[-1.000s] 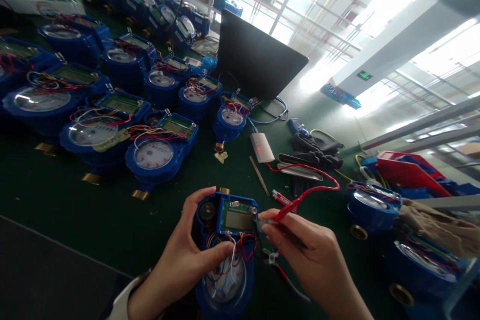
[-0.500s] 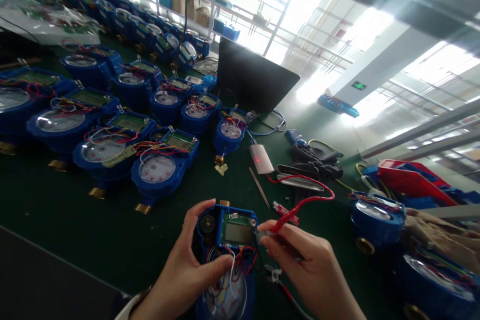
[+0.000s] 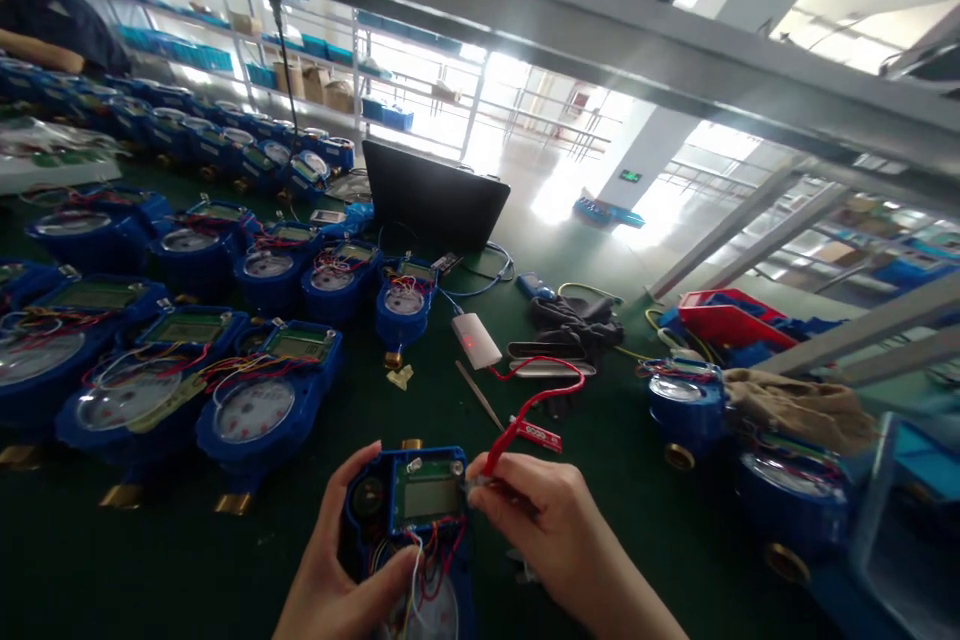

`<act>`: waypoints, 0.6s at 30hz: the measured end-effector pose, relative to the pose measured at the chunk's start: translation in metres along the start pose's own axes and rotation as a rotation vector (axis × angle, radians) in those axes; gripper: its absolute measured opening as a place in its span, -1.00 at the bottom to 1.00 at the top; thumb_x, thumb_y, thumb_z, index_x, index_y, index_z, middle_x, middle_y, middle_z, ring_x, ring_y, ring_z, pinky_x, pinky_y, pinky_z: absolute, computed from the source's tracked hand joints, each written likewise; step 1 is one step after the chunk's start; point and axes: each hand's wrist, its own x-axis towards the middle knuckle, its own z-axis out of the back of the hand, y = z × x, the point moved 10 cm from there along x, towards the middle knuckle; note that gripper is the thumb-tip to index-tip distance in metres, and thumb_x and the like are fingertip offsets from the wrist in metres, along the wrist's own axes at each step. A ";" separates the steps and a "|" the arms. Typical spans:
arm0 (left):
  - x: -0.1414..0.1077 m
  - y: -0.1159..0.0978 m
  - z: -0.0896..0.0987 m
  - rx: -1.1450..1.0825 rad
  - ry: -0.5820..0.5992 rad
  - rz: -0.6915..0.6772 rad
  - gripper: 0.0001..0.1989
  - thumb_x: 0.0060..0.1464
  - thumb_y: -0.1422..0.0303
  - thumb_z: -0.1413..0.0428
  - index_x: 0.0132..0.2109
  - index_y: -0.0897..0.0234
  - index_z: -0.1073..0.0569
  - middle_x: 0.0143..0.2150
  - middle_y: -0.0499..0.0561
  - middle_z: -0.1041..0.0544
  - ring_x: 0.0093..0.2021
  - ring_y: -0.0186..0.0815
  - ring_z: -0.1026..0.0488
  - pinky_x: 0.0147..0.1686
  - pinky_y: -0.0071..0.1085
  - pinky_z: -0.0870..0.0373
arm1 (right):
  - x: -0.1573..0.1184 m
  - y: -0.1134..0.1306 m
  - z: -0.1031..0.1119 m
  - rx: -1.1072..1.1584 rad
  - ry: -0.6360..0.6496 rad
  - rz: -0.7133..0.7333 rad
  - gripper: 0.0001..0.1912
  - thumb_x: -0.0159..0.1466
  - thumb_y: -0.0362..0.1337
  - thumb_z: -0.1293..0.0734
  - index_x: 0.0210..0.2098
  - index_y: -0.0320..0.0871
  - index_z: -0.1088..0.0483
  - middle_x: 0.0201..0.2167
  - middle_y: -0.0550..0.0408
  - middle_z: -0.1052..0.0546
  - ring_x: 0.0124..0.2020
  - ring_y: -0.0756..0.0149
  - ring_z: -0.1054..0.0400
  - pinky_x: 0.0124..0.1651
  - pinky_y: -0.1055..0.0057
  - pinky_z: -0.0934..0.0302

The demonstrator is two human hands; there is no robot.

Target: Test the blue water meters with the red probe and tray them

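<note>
A blue water meter (image 3: 429, 497) with a small display, a green circuit board and loose coloured wires lies on the table before me. My left hand (image 3: 349, 560) grips it from the left, thumb over the wires and fingers along the far side. Between the thumb and fingers of my right hand (image 3: 536, 520) is a connector (image 3: 475, 486) at the end of a red cable (image 3: 517, 417). The connector is at the right edge of the circuit board; its tip is hidden. That cable runs to a white box (image 3: 477, 340) with a red light.
Several more blue meters (image 3: 251, 410) stand in rows at left. A dark screen (image 3: 435, 195) rises at the back. Nearby lie a thin stick (image 3: 480, 395), a red-and-white packet (image 3: 537, 434) and dark gloves (image 3: 577, 320). At right are meters (image 3: 795, 495) and a red bin (image 3: 739, 317).
My view has tilted up and turned right, so the scene sits further left and an overhead shelf shows. Both hands keep their hold on the meter and connector.
</note>
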 end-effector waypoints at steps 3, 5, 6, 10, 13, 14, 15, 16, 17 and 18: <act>0.000 -0.004 0.002 0.037 -0.004 -0.030 -0.17 -0.10 0.03 -0.31 0.26 0.07 -0.17 0.10 0.08 -0.51 0.09 0.04 -0.50 0.12 -0.06 -0.43 | -0.002 -0.004 -0.001 0.051 0.005 -0.014 -0.84 0.30 -0.27 -0.29 -0.29 -0.21 -0.48 -0.52 0.14 -0.45 -0.53 0.38 -0.30 -0.49 0.49 -0.14; 0.001 -0.006 0.004 0.079 -0.013 -0.055 -0.18 -0.08 0.05 -0.30 0.27 0.09 -0.17 0.15 0.10 -0.47 0.12 0.04 -0.47 0.19 -0.03 -0.35 | -0.004 -0.009 -0.004 0.096 0.014 -0.030 -0.82 0.32 -0.24 -0.28 -0.24 -0.21 -0.47 -0.50 0.13 -0.46 -0.52 0.37 -0.32 -0.47 0.48 -0.21; 0.001 -0.007 0.005 0.095 -0.009 -0.067 -0.18 -0.07 0.06 -0.30 0.28 0.10 -0.17 0.17 0.11 -0.44 0.14 0.04 -0.45 0.22 -0.02 -0.31 | -0.006 -0.012 -0.005 0.119 0.016 -0.038 -0.80 0.33 -0.21 -0.27 -0.21 -0.20 -0.47 -0.48 0.12 -0.48 -0.50 0.36 -0.35 -0.45 0.48 -0.25; 0.002 -0.008 0.001 0.100 0.053 -0.098 -0.25 -0.02 0.11 -0.28 0.27 0.14 -0.19 0.21 0.13 -0.40 0.17 0.01 -0.42 0.26 -0.02 -0.23 | -0.012 -0.020 -0.005 0.201 0.003 -0.048 -0.74 0.36 -0.13 -0.26 -0.16 -0.18 -0.46 -0.32 0.02 -0.57 -0.40 0.28 -0.48 -0.36 0.42 -0.42; 0.003 -0.008 0.002 0.110 0.059 -0.116 -0.28 -0.01 0.14 -0.28 0.24 0.16 -0.21 0.19 0.13 -0.41 0.15 -0.01 -0.43 0.25 -0.01 -0.23 | -0.014 -0.021 0.000 0.304 -0.038 -0.048 -0.74 0.37 -0.11 -0.27 -0.14 -0.17 -0.45 -0.26 0.00 -0.59 -0.35 0.25 -0.54 -0.34 0.40 -0.47; 0.003 -0.007 0.002 0.117 0.058 -0.124 -0.28 -0.01 0.14 -0.29 0.24 0.15 -0.21 0.18 0.13 -0.41 0.14 -0.01 -0.43 0.24 -0.01 -0.24 | -0.015 -0.020 0.003 0.325 -0.053 -0.041 -0.74 0.37 -0.12 -0.26 -0.15 -0.17 -0.45 -0.30 0.01 -0.59 -0.36 0.26 -0.54 -0.35 0.41 -0.47; 0.003 -0.008 0.002 0.127 0.058 -0.133 -0.28 -0.02 0.14 -0.29 0.23 0.15 -0.21 0.18 0.13 -0.41 0.14 0.00 -0.42 0.23 0.00 -0.25 | -0.014 -0.018 0.005 0.328 -0.065 -0.031 -0.76 0.37 -0.13 -0.27 -0.15 -0.17 -0.45 -0.33 0.03 -0.59 -0.40 0.28 -0.53 -0.38 0.43 -0.46; 0.004 -0.008 0.002 0.137 0.060 -0.141 -0.28 -0.01 0.14 -0.29 0.23 0.15 -0.21 0.18 0.13 -0.40 0.14 0.00 -0.42 0.22 0.00 -0.25 | -0.014 -0.016 0.007 0.313 -0.073 -0.015 -0.78 0.37 -0.16 -0.28 -0.17 -0.17 -0.46 -0.37 0.06 -0.59 -0.44 0.32 -0.50 -0.41 0.46 -0.44; 0.004 -0.008 0.002 0.146 0.063 -0.148 -0.28 -0.01 0.14 -0.29 0.24 0.15 -0.21 0.18 0.13 -0.40 0.14 0.00 -0.42 0.22 0.01 -0.25 | -0.013 -0.013 0.008 0.285 -0.076 0.005 -0.80 0.36 -0.18 -0.29 -0.18 -0.17 -0.47 -0.39 0.07 -0.58 -0.48 0.35 -0.47 -0.44 0.50 -0.41; 0.003 -0.009 0.002 0.152 0.064 -0.150 -0.28 -0.01 0.14 -0.29 0.24 0.15 -0.21 0.17 0.14 -0.41 0.14 0.00 -0.42 0.22 0.01 -0.25 | -0.012 -0.010 0.009 0.255 -0.077 0.023 -0.83 0.35 -0.21 -0.30 -0.20 -0.17 -0.48 -0.40 0.08 -0.58 -0.50 0.38 -0.45 -0.47 0.52 -0.37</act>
